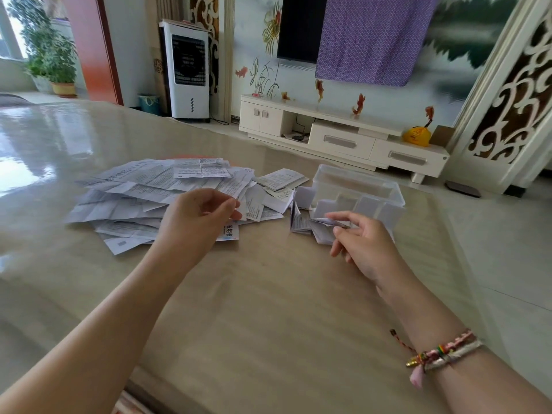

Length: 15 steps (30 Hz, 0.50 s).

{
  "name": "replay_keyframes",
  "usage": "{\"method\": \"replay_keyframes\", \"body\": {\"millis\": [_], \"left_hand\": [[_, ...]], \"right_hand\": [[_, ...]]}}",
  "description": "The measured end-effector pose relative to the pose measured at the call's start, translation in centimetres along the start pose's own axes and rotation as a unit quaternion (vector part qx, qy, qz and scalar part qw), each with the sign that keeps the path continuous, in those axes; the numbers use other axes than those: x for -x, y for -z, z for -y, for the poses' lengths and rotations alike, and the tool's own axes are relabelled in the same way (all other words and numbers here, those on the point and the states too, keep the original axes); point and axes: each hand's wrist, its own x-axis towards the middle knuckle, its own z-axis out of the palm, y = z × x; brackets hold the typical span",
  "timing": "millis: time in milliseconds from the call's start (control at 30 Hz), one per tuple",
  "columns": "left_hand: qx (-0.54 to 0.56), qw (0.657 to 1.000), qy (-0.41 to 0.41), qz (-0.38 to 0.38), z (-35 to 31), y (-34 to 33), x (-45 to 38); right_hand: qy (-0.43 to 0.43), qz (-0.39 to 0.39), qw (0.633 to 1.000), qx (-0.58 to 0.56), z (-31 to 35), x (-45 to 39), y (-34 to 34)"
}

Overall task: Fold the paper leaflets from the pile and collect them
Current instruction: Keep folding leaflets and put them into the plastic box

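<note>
Head view, the only one: the pile of leaflets (155, 195) sprawls across the left-centre of the glossy beige table (268, 309), its long axis running left to right, flat sheets overlapping loosely. The left hand (194, 216) hovers over the pile's near-right edge with fingers curled, thumb and fingertips brought together near the edge of a sheet — whether they actually pinch paper or only hover above it I cannot tell. A printed leaflet (229, 233) lies just beneath that hand, on its thumb side.

To the right, the right hand (358, 243) pinches a folded leaflet (331, 223) between thumb and forefinger, the other fingers loosely bent. It sits just in front of the clear plastic box (358, 189), which holds several folded white pieces standing upright; more folded leaflets (301, 218) lie on the table against the box's left side. The box lies beyond and slightly right of the fingers, so the right hand is plainly the nearer one for a drop-in — a short reach forward over the near wall would do it.

Behind the table: a white TV cabinet (343, 135), a dark screen half covered by purple cloth (373, 37), an air cooler (188, 70) and a potted plant (50, 55).
</note>
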Motion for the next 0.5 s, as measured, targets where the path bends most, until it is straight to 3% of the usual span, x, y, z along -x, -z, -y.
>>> {"method": "replay_keyframes", "body": {"millis": [167, 500], "left_hand": [[-0.005, 1.0, -0.002, 0.003, 0.1, 0.6, 0.2], [-0.019, 1.0, 0.005, 0.012, 1.0, 3.0, 0.6]], "right_hand": [[0.071, -0.029, 0.996, -0.046, 0.6, 0.6, -0.1], [0.091, 0.068, 0.992, -0.048, 2.5, 1.8, -3.1]]}}
